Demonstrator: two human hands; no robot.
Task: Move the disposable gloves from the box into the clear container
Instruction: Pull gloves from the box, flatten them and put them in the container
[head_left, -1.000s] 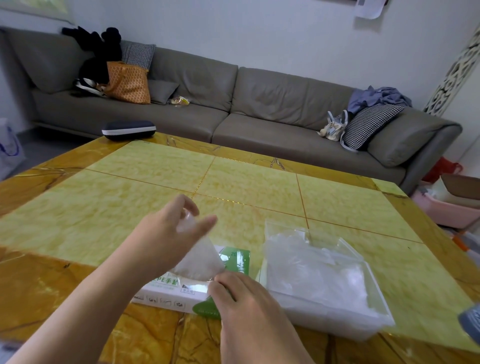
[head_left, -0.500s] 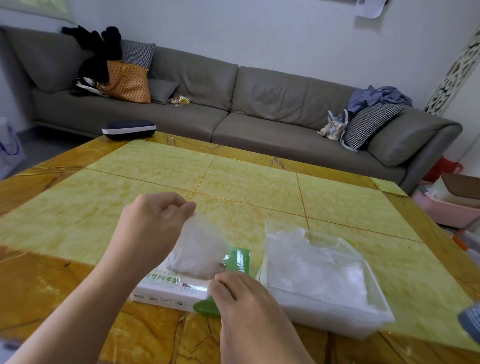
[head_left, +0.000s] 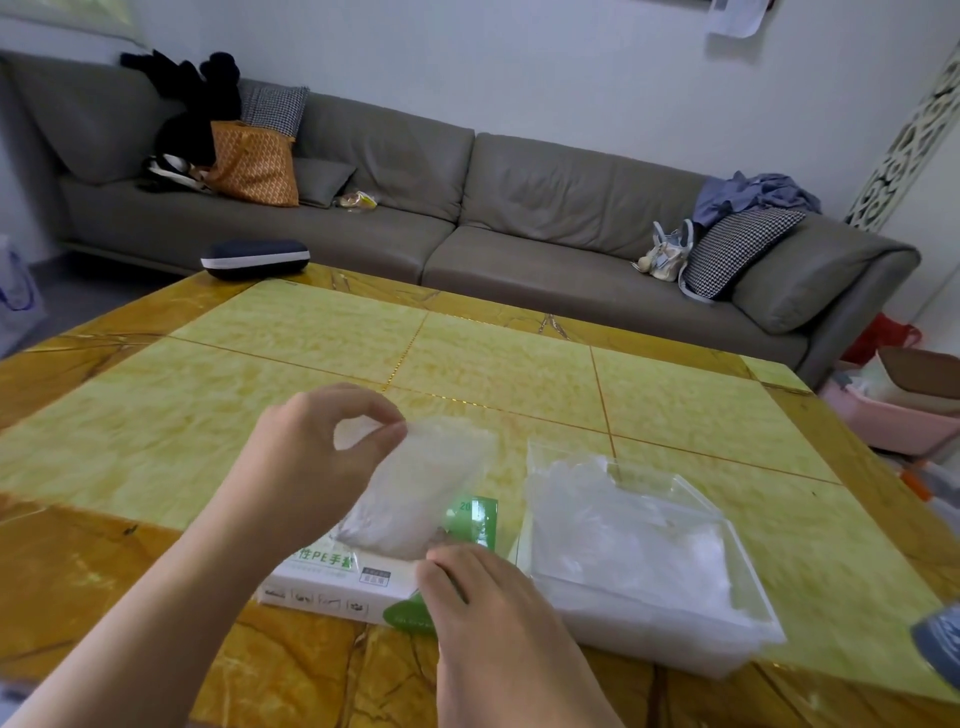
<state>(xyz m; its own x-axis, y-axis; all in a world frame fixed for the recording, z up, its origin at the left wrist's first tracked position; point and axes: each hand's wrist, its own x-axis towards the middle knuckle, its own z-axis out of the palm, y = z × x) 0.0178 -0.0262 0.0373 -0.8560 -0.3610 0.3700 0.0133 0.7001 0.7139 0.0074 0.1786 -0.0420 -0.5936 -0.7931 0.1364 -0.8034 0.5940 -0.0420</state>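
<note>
A white and green glove box (head_left: 337, 582) lies flat near the table's front edge. My left hand (head_left: 311, 467) pinches a thin clear disposable glove (head_left: 415, 493) by its upper edge, and the glove hangs down to the box's opening. My right hand (head_left: 483, 613) rests on the box's right end, fingers curled at the glove's lower edge. To the right of the box stands the clear container (head_left: 727, 644), with several crumpled clear gloves (head_left: 623, 530) inside it.
The yellow marble table (head_left: 467, 374) stretches away behind the box. A dark case (head_left: 254, 258) lies at its far left corner. A grey sofa (head_left: 467, 208) with bags and cushions runs along the wall. A pink tub (head_left: 893, 415) stands on the floor at right.
My left hand has drawn the glove up and a little to the right, out of the box, so more of it shows. My right hand has stayed on the box.
</note>
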